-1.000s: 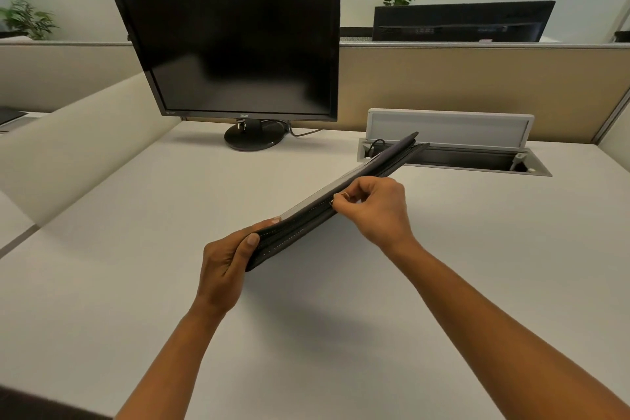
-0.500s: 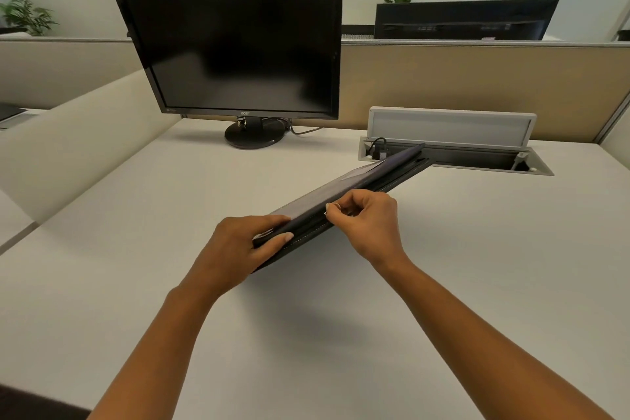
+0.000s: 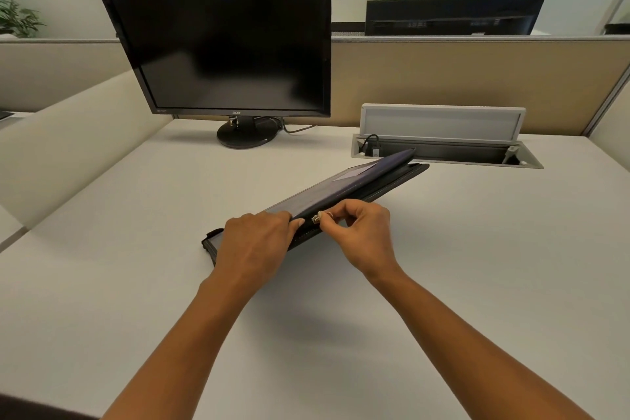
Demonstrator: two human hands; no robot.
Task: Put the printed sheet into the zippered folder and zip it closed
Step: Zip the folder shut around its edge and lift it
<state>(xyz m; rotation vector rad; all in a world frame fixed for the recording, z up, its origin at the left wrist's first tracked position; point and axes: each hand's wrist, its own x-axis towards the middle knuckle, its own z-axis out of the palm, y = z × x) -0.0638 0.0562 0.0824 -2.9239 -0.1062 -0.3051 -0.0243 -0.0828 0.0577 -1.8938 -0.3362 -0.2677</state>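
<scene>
Fingers (image 3: 327, 216) of the right hand (image 3: 361, 235) are pinched closed on the small metal zipper pull (image 3: 315, 219) at the near long edge of the dark, flat zippered fabric folder (image 3: 344, 189). The left hand (image 3: 255, 245) lies palm down over the folder's near end, its fingers curled shut over the top cover just beside the pull, thumb hidden underneath or behind, so the two hands nearly touch at the zipper. That near end of the folder rests low by the bench (image 3: 102, 283), with one padded corner (image 3: 209, 239) showing to the left of the left hand, while the far end is tilted up and points toward the back right of the bench. At that raised end the two covers stand slightly apart. A pale patch shows on the top cover near the far end; whether it is a label or a reflection cannot be told, and the printed sheet cannot be made out. Beyond the folder's far end sits a grey recessed cable tray with its lid raised (image 3: 443, 126), and a black flat-screen monitor (image 3: 221, 44) stands at the back left of the bench.
</scene>
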